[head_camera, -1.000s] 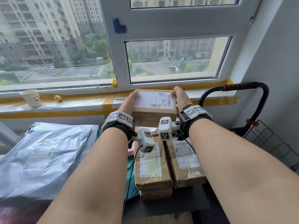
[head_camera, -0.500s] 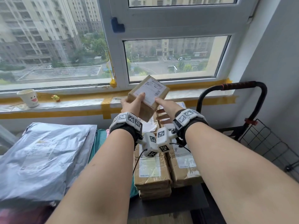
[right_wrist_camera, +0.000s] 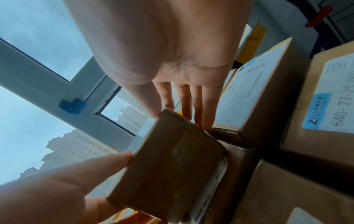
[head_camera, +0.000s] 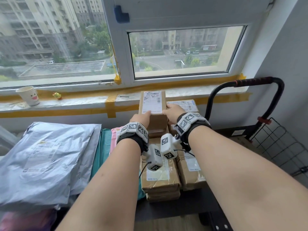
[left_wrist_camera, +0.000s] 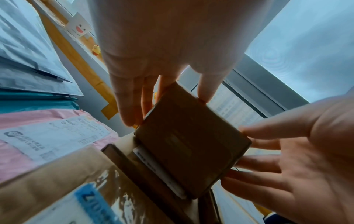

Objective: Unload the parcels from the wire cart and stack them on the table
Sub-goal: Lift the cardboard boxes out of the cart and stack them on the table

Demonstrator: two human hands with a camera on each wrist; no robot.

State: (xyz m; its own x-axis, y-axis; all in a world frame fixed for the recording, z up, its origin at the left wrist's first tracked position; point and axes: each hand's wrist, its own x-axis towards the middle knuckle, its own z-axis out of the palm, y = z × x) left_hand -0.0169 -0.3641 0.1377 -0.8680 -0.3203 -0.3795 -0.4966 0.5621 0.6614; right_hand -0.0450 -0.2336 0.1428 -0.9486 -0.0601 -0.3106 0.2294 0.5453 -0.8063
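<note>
1. The cardboard parcel (head_camera: 152, 105) sits atop the far stack on the counter (head_camera: 191, 204), long axis running away from me toward the window sill (head_camera: 70, 101).
2. My left hand (head_camera: 141, 118) and right hand (head_camera: 172, 110) flank its near end, fingers straight, pressing its sides, equally close.
3. Another labelled box (head_camera: 183, 104) touches its right side, crowding my right fingers.
4. The wire cart (head_camera: 280, 144) stands well right.

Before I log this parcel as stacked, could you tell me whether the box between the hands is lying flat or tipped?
Flat: the box lies label-up on the box stack.
</note>
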